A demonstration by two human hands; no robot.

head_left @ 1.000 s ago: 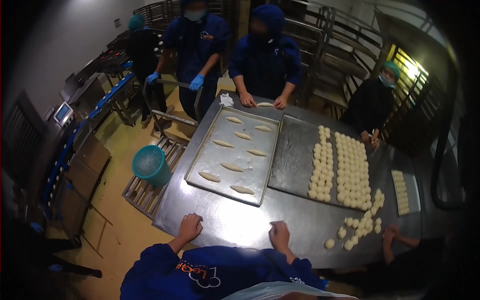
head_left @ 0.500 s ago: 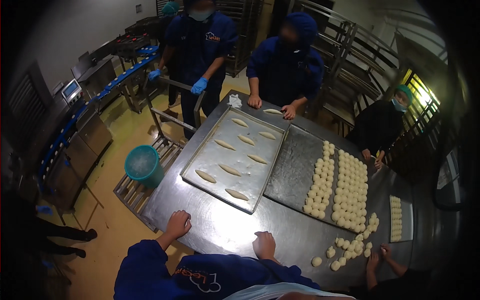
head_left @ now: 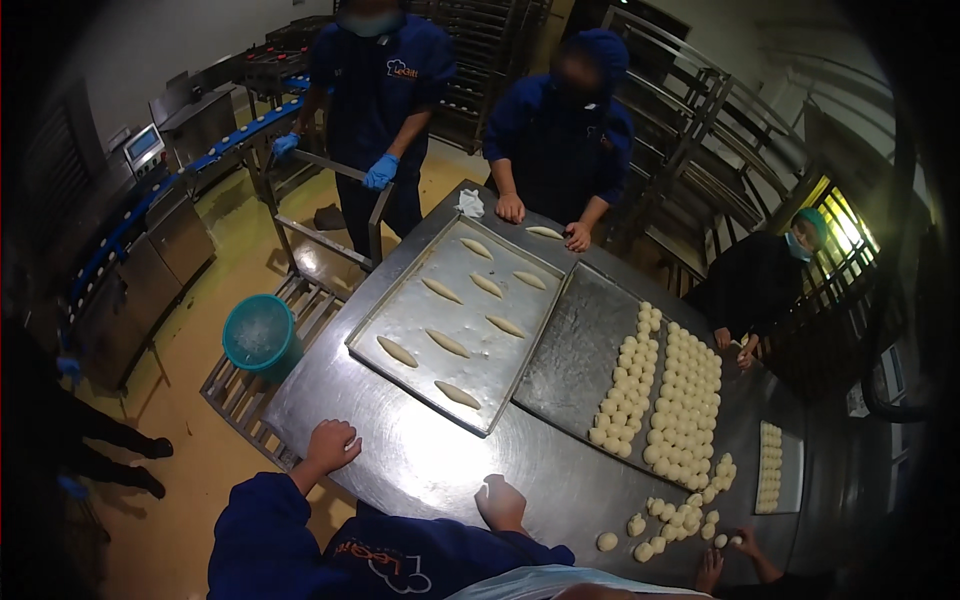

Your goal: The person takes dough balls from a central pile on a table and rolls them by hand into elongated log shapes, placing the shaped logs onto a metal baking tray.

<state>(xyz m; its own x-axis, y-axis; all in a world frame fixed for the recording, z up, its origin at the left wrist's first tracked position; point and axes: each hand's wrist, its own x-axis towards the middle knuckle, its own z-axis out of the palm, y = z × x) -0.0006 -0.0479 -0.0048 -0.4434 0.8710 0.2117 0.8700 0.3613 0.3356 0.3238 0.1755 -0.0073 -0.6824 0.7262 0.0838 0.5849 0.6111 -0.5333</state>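
My left hand (head_left: 330,445) rests at the near left of the steel table (head_left: 400,437), loosely curved, fingers slightly apart, holding nothing. My right hand (head_left: 502,505) is curled on the table to its right, back upward; its fingertips and anything under them are hidden. Beyond my hands lies a metal tray (head_left: 431,326) of several spindle-shaped dough pieces (head_left: 449,341). Right of it a dark tray (head_left: 563,365) carries rows of dough balls (head_left: 683,400). Loose balls (head_left: 606,542) lie near my right hand.
Two blue-clad co-workers (head_left: 385,90) (head_left: 550,140) stand opposite, one holding a cart frame. Another person (head_left: 750,285) is at right; another's hands (head_left: 740,550) are at lower right. A small tray (head_left: 788,465), a bucket (head_left: 258,335), a rack (head_left: 225,405) and a conveyor (head_left: 215,150) surround these.
The camera view has shifted, carrying the table and my hands leftward in the picture. A co-worker's hands at lower right moved, with pale balls now by the fingers.
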